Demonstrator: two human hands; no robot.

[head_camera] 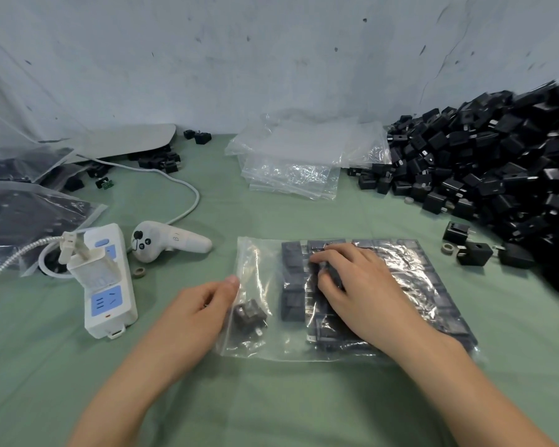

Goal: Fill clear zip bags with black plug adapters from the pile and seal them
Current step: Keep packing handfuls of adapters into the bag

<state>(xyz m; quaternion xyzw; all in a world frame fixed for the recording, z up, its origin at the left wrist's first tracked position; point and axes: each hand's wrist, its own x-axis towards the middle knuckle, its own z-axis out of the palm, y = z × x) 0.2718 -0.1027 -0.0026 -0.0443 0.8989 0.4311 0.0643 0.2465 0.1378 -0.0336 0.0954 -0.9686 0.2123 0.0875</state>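
Observation:
A clear zip bag [410,269] lies flat on the green cloth, with black plug adapters packed in rows in its right part. One loose adapter [249,315] sits alone in the bag's left end. My left hand [194,312] holds the bag's left edge, thumb on top of the plastic. My right hand [359,285] lies on top of the bag, its bent fingers and thumb pinching one packed adapter [331,273] through the plastic. The pile of black adapters [497,169] is heaped at the right against the wall.
A stack of empty zip bags [297,159] lies at the back centre. A white power strip [108,285] with a charger and a white controller [165,241] are at the left. Filled bags [23,217] sit far left. Stray adapters [473,251] lie near the pile.

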